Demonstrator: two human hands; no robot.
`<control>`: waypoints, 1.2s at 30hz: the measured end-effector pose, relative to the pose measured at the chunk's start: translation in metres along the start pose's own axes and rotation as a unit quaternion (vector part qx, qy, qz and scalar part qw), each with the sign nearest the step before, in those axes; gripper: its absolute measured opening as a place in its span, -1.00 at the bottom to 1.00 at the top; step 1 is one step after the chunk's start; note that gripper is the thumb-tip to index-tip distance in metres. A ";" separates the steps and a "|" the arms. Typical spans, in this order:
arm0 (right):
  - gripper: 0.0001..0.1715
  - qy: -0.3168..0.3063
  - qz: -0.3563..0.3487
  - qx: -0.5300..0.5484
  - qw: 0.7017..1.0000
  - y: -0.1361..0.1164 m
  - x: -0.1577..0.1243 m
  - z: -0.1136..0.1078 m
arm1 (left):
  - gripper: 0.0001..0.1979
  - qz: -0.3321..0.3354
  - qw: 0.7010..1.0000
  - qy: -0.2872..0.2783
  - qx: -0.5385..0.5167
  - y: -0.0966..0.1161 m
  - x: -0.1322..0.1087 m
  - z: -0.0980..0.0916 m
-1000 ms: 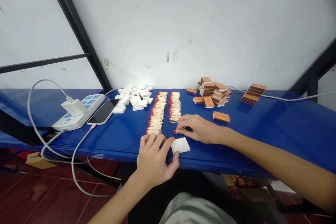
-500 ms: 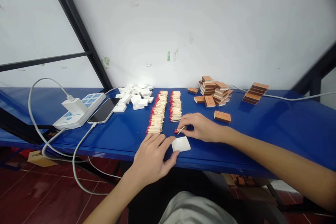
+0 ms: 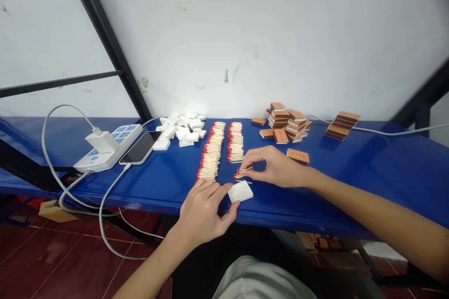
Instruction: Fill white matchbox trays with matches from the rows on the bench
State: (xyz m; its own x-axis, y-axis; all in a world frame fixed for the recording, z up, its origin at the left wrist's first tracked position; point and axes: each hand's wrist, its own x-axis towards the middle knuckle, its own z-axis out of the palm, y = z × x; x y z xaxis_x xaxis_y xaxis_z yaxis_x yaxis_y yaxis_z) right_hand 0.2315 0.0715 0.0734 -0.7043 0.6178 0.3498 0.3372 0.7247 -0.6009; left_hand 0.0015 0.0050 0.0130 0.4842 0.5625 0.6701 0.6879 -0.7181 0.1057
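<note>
Between the thumb and forefinger of my left hand [image 3: 208, 208] is a small white matchbox tray [image 3: 241, 192], held near the table's front edge. Just beyond it, my right hand [image 3: 268, 167] pinches a few red-tipped matches [image 3: 242, 174]. One match lies loose on the table under those fingers. Two rows of matches stretch away from me, heads to the left: a longer left row [image 3: 212, 152] and a shorter right row [image 3: 235, 142]. The fingertips of my left hand are by the near end of the longer row.
White trays [image 3: 182, 128] lie heaped at the back left. Matchboxes [image 3: 289, 121] are piled at the back right, with one box [image 3: 298, 156] nearer and an unfolded sleeve [image 3: 342, 125] farther right. A phone [image 3: 140, 148], a power strip [image 3: 108, 147] and cables occupy the left.
My right fingers have shifted slightly on the matches, and a match now lies loose below them. The left hand has tilted the tray a little. The whole view has drifted slightly.
</note>
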 end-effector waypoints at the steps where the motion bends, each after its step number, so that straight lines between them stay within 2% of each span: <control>1: -0.87 -0.014 -0.004 0.013 1.000 -0.002 -0.001 0.001 | -0.75 0.000 1.000 0.002 0.000 0.000 0.000 0.000; 5: -0.86 -0.091 -0.030 0.028 0.995 -0.013 -0.004 0.009 | -0.76 -0.004 1.000 0.006 0.001 0.001 0.000 0.000; 8: -0.84 -0.110 -0.040 0.000 0.993 -0.019 -0.005 0.015 | -0.78 -0.002 1.000 0.009 -0.001 0.002 0.000 0.000; 17: -0.82 -0.100 -0.036 -0.010 0.994 -0.017 -0.003 0.017 | -0.76 -0.021 0.999 0.026 -0.006 0.003 -0.003 0.002; 23: -0.82 -0.110 -0.032 0.000 0.993 -0.020 -0.005 0.015 | -0.78 -0.024 1.000 0.007 0.000 0.003 -0.002 0.001; 26: -0.82 -0.103 -0.052 -0.017 0.993 -0.021 -0.006 0.017 | -0.79 -0.023 1.000 0.013 0.010 0.003 -0.002 0.000; 32: -0.73 -0.048 -0.120 -0.031 0.991 -0.019 -0.007 0.024 | -0.81 -0.021 1.000 0.007 -0.008 0.003 -0.002 0.001; 36: -0.77 -0.038 -0.141 -0.048 0.988 -0.013 -0.007 0.028 | -0.75 -0.010 0.999 0.029 -0.025 0.002 -0.004 0.003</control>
State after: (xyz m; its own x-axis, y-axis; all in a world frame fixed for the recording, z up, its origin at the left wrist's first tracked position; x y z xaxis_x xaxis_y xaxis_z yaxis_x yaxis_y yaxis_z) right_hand 0.2144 0.0493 0.0589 -0.8228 0.3649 0.4357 0.1755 0.8923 -0.4158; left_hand 0.0025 0.0029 0.0085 0.4370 0.5539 0.7087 0.6692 -0.7267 0.1553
